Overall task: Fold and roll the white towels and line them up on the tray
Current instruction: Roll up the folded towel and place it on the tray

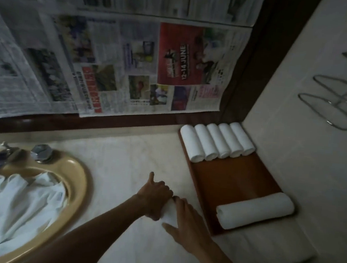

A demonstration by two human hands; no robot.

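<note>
- The left hand (156, 196) is curled around a small rolled towel (166, 215) on the pale counter (123, 162), with the thumb pointing up.
- The right hand (187, 225) lies on the same towel with its fingers quite straight, pressing on it.
- The wooden tray (231, 178) is just to the right of the hands.
- Five rolled towels (216, 141) lie side by side, touching, at the far end of the tray.
- One bigger roll (254, 210) lies across the near end.
- Loose white towels (15, 205) fill the beige sink (79, 186) at the left.
- Newspaper sheets (132, 64) cover the wall behind.
</note>
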